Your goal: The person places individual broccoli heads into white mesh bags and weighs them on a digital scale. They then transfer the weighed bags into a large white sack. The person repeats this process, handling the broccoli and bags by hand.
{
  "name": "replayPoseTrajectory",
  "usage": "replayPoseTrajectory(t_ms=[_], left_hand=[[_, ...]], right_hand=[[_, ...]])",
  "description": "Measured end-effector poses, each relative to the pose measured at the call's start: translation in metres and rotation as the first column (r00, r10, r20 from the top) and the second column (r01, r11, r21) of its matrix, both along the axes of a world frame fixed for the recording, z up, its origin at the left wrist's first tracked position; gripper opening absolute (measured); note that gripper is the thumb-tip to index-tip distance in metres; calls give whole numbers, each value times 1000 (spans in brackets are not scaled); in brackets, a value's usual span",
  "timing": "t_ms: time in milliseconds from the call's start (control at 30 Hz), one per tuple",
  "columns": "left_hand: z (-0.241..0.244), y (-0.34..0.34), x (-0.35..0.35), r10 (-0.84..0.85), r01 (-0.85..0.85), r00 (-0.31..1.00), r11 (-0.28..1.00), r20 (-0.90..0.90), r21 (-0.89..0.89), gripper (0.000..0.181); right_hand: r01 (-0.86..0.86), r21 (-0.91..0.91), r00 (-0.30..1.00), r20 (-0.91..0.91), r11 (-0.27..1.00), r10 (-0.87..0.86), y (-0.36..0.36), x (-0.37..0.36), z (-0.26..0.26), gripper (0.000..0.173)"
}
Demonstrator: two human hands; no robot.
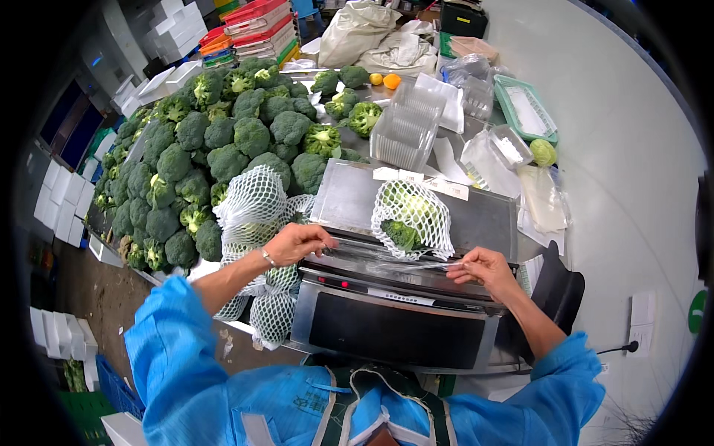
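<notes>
Clear cling film [399,264] stretches between my two hands, just above the front of a metal wrapping machine [346,195]. My left hand [295,244] pinches its left end, and my right hand [482,270] grips the right end between thumb and fingers. Behind the film, on the machine's flat top, lies a broccoli head [403,233] inside a white foam net [440,220]. Several more netted broccoli heads [273,315] are stacked to the left, beside my left forearm. On the machine's front, a red light glows above a dark panel [396,330].
A big heap of bare broccoli [223,128] covers the left side of the metal table. Nested clear plastic trays [407,125] stand behind the machine. A green basket [524,108], a round green vegetable [542,152] and plastic bags [544,198] lie along the right wall [619,167]. Stacked crates [259,28] rise at the back.
</notes>
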State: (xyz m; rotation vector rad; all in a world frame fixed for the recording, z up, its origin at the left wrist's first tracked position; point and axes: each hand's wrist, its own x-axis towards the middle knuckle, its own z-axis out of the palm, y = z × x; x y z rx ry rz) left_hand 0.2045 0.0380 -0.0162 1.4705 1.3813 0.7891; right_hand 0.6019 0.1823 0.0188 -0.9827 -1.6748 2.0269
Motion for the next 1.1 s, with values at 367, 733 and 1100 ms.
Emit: replayPoseTrajectory(t_ms=[367, 733, 1100], left_hand=[[154, 87, 11, 129, 176, 917, 718, -377, 674, 37], [-15, 128, 45, -222, 303, 942, 886, -251, 352, 102], [35, -78, 82, 3, 488, 738, 688, 675, -537, 56]], right_hand=[[48, 949, 995, -18, 312, -99, 71, -20, 83, 35], [-355, 893, 932, 316, 278, 176, 87, -32, -50, 91], [-177, -341, 913, 293, 923, 283, -104, -17, 36, 50]])
